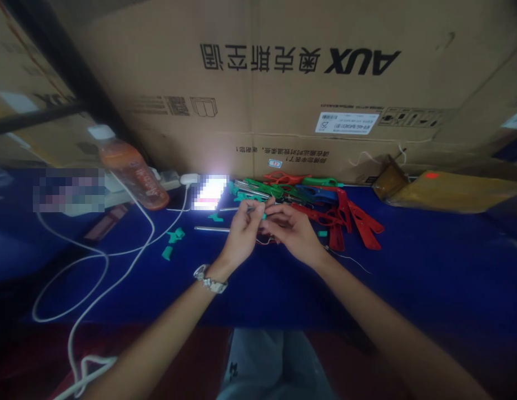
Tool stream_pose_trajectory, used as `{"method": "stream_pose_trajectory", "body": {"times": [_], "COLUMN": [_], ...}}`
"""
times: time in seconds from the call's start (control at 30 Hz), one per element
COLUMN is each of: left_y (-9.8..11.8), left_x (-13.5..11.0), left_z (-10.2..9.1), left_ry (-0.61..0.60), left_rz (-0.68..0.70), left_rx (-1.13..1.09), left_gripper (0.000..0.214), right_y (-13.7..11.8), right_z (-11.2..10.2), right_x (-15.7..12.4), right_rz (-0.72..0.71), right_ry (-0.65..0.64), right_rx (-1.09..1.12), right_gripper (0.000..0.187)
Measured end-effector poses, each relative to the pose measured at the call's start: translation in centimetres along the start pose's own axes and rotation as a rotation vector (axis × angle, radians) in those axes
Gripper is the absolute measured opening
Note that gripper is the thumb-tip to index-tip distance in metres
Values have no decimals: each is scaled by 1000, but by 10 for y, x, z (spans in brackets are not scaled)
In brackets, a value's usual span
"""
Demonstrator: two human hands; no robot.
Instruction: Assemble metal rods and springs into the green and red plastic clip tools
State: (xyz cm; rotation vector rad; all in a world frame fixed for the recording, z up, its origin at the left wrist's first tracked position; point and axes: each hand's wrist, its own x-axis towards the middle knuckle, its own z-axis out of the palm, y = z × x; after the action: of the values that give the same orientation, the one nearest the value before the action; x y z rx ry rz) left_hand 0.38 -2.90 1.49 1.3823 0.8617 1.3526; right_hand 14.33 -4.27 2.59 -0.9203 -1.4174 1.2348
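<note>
My left hand (pixel 240 230), with a metal watch (pixel 210 280) on its wrist, is closed in a pinch on a thin metal rod with a small teal plastic piece (pixel 258 213) at its tip. My right hand (pixel 292 229) meets it from the right, fingers pinched on the same small piece. Both hands hover over the blue cloth (pixel 408 266). A thin wire (pixel 350 259) trails under the right wrist. Just behind the hands lies a heap of red, green and blue plastic clamps (pixel 325 203).
Loose teal pieces (pixel 174 238) and a metal rod (pixel 210 228) lie left of the hands. An orange drink bottle (pixel 131 169), a power strip (pixel 169 179) with white cables (pixel 95 266) and a glowing phone screen (pixel 210 191) sit further left. A large cardboard box (pixel 283 83) forms the back wall.
</note>
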Motion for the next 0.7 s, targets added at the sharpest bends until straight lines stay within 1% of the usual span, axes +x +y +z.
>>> {"method": "stream_pose_trajectory", "body": {"times": [0.07, 0.17, 0.27, 0.33, 0.4, 0.47, 0.53, 0.6, 0.7], "left_y": [0, 4, 8, 10, 10, 10, 9, 8, 6], "left_x": [0, 2, 2, 1, 0, 0, 0, 0, -2], "left_z": [-6, -21, -38, -47, -52, -54, -56, -56, -55], "left_ry": [-22, -71, -146, -229, -285, -296, -283, -264, -248], "left_rz": [5, 61, 166, 257, 354, 435, 480, 498, 483], "left_rx": [12, 134, 311, 382, 455, 527, 579, 614, 643], "left_gripper": [39, 32, 22, 31, 33, 27, 22, 18, 13], "right_y": [2, 3, 1, 2, 4, 8, 12, 16, 18], "right_z": [0, -6, -13, -16, -18, -18, -16, -14, -11], "right_x": [1, 5, 8, 9, 10, 10, 10, 9, 8], "right_rz": [9, 34, 75, 90, 93, 92, 80, 64, 66], "right_ry": [13, 8, -37, -74, -100, -116, -116, -110, -87], "right_rx": [26, 8, -3, -12, -22, -33, -37, -26, -5], "right_gripper": [33, 33, 33, 33, 33, 33, 33, 35, 38]}}
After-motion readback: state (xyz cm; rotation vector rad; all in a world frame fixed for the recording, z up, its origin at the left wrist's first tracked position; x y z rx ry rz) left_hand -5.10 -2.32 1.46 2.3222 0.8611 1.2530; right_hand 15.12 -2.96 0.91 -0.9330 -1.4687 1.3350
